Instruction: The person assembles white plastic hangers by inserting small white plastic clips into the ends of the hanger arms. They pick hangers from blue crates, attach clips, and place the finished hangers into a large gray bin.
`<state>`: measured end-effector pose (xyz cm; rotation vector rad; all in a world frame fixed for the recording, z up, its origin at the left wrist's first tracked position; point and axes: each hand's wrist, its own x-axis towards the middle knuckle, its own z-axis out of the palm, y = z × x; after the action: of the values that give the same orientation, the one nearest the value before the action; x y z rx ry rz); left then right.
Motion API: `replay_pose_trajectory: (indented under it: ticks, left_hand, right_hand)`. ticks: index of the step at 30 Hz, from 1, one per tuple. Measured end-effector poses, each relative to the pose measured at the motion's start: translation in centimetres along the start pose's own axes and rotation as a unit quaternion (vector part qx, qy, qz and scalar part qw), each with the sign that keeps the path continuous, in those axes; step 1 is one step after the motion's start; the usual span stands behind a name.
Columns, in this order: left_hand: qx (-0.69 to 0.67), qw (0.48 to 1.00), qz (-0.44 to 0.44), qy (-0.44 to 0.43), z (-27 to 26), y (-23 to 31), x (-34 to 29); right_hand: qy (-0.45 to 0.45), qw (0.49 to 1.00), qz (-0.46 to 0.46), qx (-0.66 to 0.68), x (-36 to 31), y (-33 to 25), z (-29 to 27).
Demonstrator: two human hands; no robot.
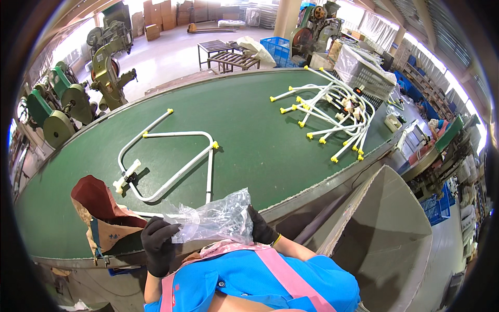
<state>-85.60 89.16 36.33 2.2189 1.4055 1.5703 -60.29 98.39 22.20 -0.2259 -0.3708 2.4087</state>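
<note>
A clear plastic bag (221, 216) is stretched crumpled between my two black-gloved hands, just above the table's near edge. My left hand (159, 243) pinches the bag's left end, fingers closed. At the other end, my right hand (262, 227) has its fingers partly hidden behind the plastic; it appears to grip the bag's edge. Beyond the bag lies a bent white tube frame (179, 174) with yellow end caps and a white fitting (128, 176) on a black clamp. Part of its tubing runs under the bag. A torn brown paper sack (106, 229) stands open beside my left hand.
The green-topped table (244, 125) carries a pile of white tubes (358, 122) with yellow caps at right. Behind them sits a plastic-draped crate (364, 70). A large open cardboard box (384, 234) stands right of me. Green machines (106, 78) stand beyond the table's left side.
</note>
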Motion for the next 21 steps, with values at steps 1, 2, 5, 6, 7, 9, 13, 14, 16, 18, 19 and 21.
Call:
replay_pose_trajectory:
  ticks: [1, 2, 5, 6, 7, 9, 13, 14, 16, 18, 19, 21]
  left_hand:
    - [-0.01, 1.0, 0.007, -0.007, -0.1, 0.0, 0.0]
    - [-0.02, 1.0, 0.015, -0.015, -0.2, 0.1, -0.1]
    - [-0.025, 0.999, 0.021, -0.023, -0.3, 0.4, -0.2]
    - [-0.023, 0.999, 0.016, -0.024, -0.3, 0.7, -0.2]
    - [-0.022, 0.999, 0.01, -0.029, -0.3, 1.0, -0.3]
    - [-0.024, 1.0, -0.002, -0.019, -0.2, 1.7, -0.4]
    - [-0.039, 0.999, -0.015, 0.004, 0.3, 3.1, -0.7]
    - [-0.046, 0.999, -0.015, 0.007, 0.2, 3.4, -0.8]
    - [-0.041, 0.999, -0.007, 0.004, 0.0, 3.7, -1.1]
    - [-0.04, 0.999, -0.008, 0.004, -0.4, 4.0, -1.8]
    - [-0.04, 0.999, -0.013, 0.003, -0.6, 4.1, -2.3]
    - [-0.03, 0.999, -0.015, 0.007, -1.2, 4.5, -3.5]
  right_hand:
    - [0.005, 1.0, -0.001, -0.005, -0.1, 0.0, 0.0]
    - [0.011, 1.0, -0.002, -0.009, -0.2, 0.0, -0.1]
    - [0.016, 1.0, -0.005, -0.005, -0.6, 0.1, -0.1]
    - [0.015, 1.0, -0.005, -0.001, -0.8, 0.1, 0.0]
    - [0.012, 1.0, 0.003, 0.005, -1.1, 0.2, 0.0]
    - [0.0, 1.0, 0.02, 0.024, -1.6, 0.3, -0.1]
    - [0.005, 0.999, 0.035, 0.019, -2.7, 1.1, -0.2]
    - [0.006, 0.999, 0.035, 0.019, -2.9, 1.4, -0.2]
    - [0.0, 0.999, 0.031, 0.027, -3.2, 2.1, -0.2]
    - [-0.013, 0.999, 0.027, 0.043, -3.6, 2.9, 0.0]
    - [-0.008, 0.999, 0.028, 0.035, -3.8, 3.2, 0.1]
    - [0.004, 0.999, 0.033, 0.018, -4.4, 3.9, 0.5]
